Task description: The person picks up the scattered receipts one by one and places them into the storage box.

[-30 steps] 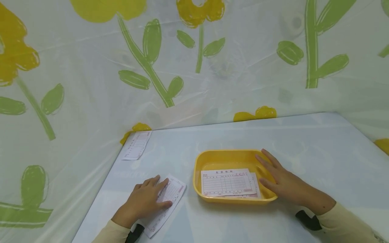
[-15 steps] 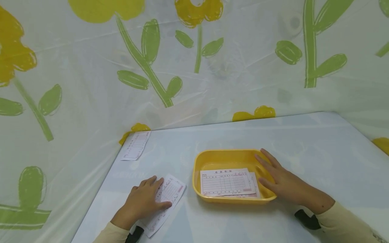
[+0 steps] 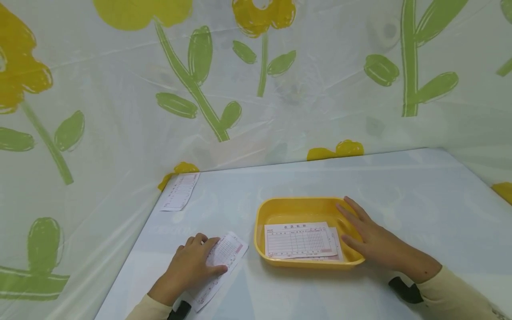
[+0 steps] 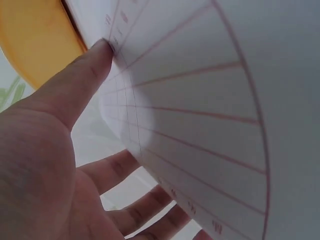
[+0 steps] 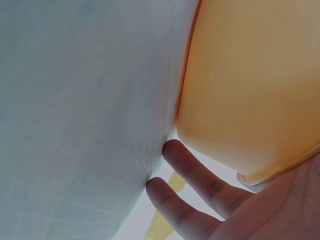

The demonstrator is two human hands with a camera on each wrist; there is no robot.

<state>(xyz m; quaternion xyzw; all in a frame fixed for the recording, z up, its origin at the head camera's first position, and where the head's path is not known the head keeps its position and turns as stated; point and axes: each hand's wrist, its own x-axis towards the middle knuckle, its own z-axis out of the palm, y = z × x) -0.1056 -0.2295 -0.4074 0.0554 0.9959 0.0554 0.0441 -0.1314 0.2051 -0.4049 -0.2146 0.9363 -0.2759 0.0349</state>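
My left hand (image 3: 190, 266) pinches a white receipt slip (image 3: 228, 251) on the table, left of the yellow tray (image 3: 296, 208). In the left wrist view the thumb (image 4: 82, 75) presses the printed face while the other fingers (image 4: 145, 207) run to the slip's opposite edge. At the tray's right end, my right hand (image 3: 380, 246) holds the rim, thumb and forefinger reaching over the inside. Two more fingers (image 5: 192, 172) lie outside the tray wall against the tabletop in the right wrist view. Inside the tray, receipt slips (image 3: 300, 242) overlap, printed side up.
Another receipt slip (image 3: 180, 192) lies at the table's back left corner. A flower-printed curtain (image 3: 296, 120) hangs behind and to the left of the pale table (image 3: 420, 191).
My left fingers have drawn in toward the thumb, and the slip under them has shifted slightly to the right. The right hand and the tray have stayed in place.
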